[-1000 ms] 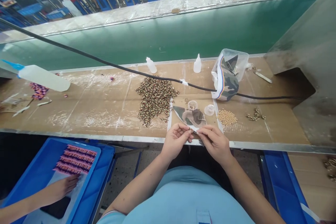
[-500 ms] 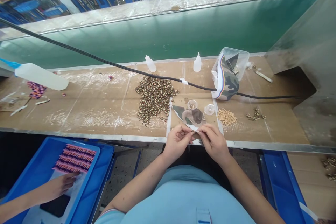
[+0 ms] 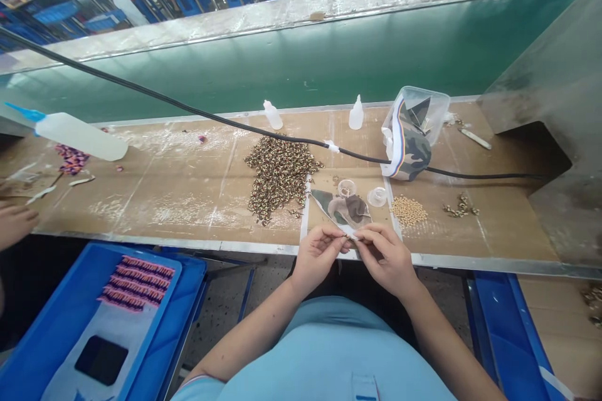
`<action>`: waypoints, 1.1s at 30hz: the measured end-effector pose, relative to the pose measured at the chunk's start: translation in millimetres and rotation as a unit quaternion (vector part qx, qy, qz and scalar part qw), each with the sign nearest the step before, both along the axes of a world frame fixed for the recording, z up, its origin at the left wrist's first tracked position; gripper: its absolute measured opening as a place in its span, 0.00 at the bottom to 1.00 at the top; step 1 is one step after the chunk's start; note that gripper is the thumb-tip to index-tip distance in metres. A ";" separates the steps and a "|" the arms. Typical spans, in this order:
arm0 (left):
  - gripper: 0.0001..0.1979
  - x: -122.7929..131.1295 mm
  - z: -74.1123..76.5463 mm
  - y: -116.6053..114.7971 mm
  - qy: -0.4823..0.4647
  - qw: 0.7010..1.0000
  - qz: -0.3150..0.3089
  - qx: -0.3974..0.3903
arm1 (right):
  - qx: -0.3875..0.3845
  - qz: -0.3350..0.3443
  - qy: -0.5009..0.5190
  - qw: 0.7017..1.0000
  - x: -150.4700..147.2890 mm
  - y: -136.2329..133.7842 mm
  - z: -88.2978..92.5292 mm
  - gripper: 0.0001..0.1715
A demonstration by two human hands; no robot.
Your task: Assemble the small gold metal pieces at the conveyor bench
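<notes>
At the table's front edge, my left hand (image 3: 322, 252) pinches a small gold-and-dark piece that is mostly hidden by the fingertips. My right hand (image 3: 384, 255) meets it with thumb and forefinger closed; whatever is between them is too small to make out. Just beyond my fingers lies a camouflage cloth (image 3: 355, 208) with a white edge. Two small clear cups, one a round cup (image 3: 347, 188) and one a clear lid-like cup (image 3: 377, 197), stand behind it. To the left spreads a heap of small gold-and-dark pieces (image 3: 279, 175); on the right are tan beads (image 3: 408, 210).
A black cable (image 3: 197, 114) crosses above the table. Two small white bottles, a left one (image 3: 273, 116) and a right one (image 3: 356, 114), stand at the back. A clear box (image 3: 437, 106) holds camouflage cloth. A blue tray (image 3: 169, 282) holds a phone (image 3: 101, 360). A co-worker's hand (image 3: 16, 224) is at far left.
The co-worker's hand has left the blue tray and is now at the table's left end. My hands keep nearly the same pinch; the view has shifted slightly.
</notes>
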State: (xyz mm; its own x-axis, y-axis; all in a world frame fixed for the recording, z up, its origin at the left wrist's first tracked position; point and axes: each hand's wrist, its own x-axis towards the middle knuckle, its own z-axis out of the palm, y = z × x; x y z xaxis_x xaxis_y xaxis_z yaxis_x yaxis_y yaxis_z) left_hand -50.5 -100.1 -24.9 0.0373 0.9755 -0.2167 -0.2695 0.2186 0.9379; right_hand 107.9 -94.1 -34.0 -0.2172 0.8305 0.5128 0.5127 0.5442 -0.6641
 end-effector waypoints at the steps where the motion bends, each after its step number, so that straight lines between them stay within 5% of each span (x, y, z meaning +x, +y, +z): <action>1: 0.12 0.0 -1.8 -1.7 0.004 1.000 0.004 0.014 | -0.009 0.003 0.007 1.000 0.4 -0.9 0.1 0.09; 7: 0.07 -0.8 -11.8 -8.9 0.081 0.993 0.018 0.088 | -0.004 0.005 0.029 1.000 -2.4 -1.7 4.4 0.07; 19: 0.04 -2.9 -10.8 -9.1 0.105 0.988 -0.012 0.114 | 0.063 0.001 -0.008 0.998 -0.7 -5.0 -3.3 0.09; 24: 0.05 5.2 -11.8 -5.7 0.091 0.992 0.041 0.082 | 0.025 -0.006 -0.030 0.999 -5.5 -0.1 -1.6 0.06; 33: 0.11 4.6 -2.8 4.5 0.023 0.999 0.025 0.031 | -0.040 -0.006 0.043 0.998 2.9 5.2 5.7 0.04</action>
State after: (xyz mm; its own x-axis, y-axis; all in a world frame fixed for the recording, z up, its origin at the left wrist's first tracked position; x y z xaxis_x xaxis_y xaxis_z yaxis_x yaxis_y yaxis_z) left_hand -45.9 -95.6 -27.7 -0.0210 0.9874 -0.1570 -0.2359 0.1477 0.9605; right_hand 110.8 -88.9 -28.4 -0.1651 0.8718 0.4612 0.4579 0.4819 -0.7470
